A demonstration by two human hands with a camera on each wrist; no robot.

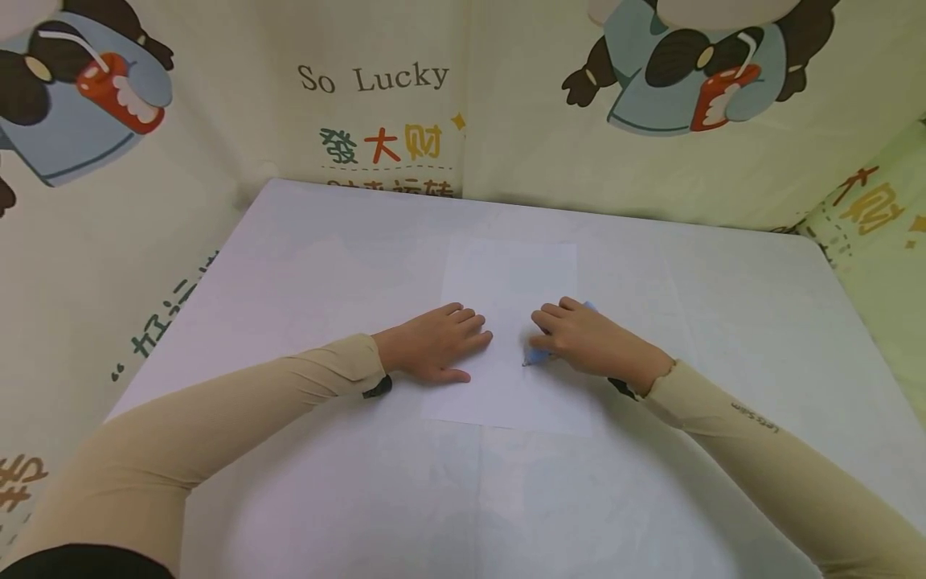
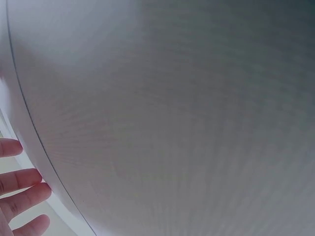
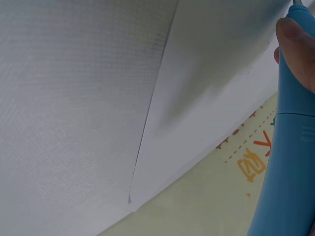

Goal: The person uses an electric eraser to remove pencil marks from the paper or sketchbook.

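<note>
A white sheet of paper (image 1: 510, 273) lies on the white table. My left hand (image 1: 437, 342) rests flat on the sheet's left part, fingers spread; in the left wrist view only its fingers (image 2: 22, 181) show at the lower left. Over the right part of the sheet, my right hand (image 1: 586, 338) grips a thick blue pen (image 1: 537, 355), its tip down at the paper. The right wrist view shows the pen's smooth curved blue barrel (image 3: 288, 152) and metal tip (image 3: 297, 2), with the thumb (image 3: 298, 46) pressed along it. Most of the right hand lies outside that view.
The white tabletop (image 1: 325, 257) reaches out on all sides of the sheet. Cream cloth (image 1: 506, 96) printed with cartoon figures and lettering hangs behind and beside the table. Long beige sleeves (image 1: 239, 418) cover both arms.
</note>
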